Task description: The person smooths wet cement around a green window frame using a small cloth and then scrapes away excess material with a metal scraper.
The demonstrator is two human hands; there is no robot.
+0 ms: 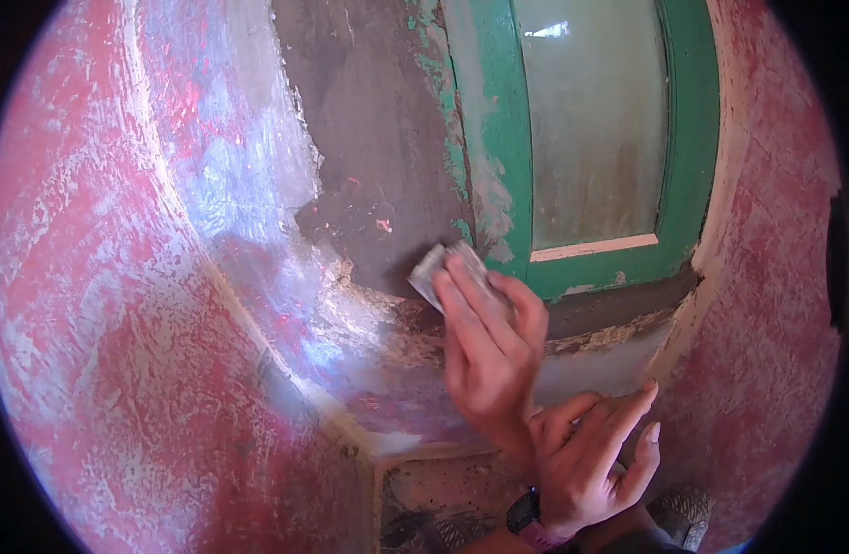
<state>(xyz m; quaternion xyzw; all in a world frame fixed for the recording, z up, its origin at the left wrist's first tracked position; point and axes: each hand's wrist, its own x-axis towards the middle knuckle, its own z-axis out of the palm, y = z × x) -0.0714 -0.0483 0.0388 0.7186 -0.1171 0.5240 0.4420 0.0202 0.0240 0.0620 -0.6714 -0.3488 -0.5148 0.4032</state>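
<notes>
My right hand [494, 360] presses a folded, greyish piece of sandpaper [428, 275] against the grey patch of plaster [369, 138] beside a green frame [508, 157]. Its fingers lie over the sheet and are slightly blurred. Lower and to the right, my left hand [591, 457] crosses in front of my right forearm. Its fingers are partly spread and nothing is in them. A dark watch [524, 511] is on the left wrist.
The green frame surrounds a cloudy glass pane [595, 138]. Below runs a rough, chipped ledge [609, 337]. Worn pink walls [101, 369] stand on both sides. A patterned shoe [683, 517] shows at the bottom.
</notes>
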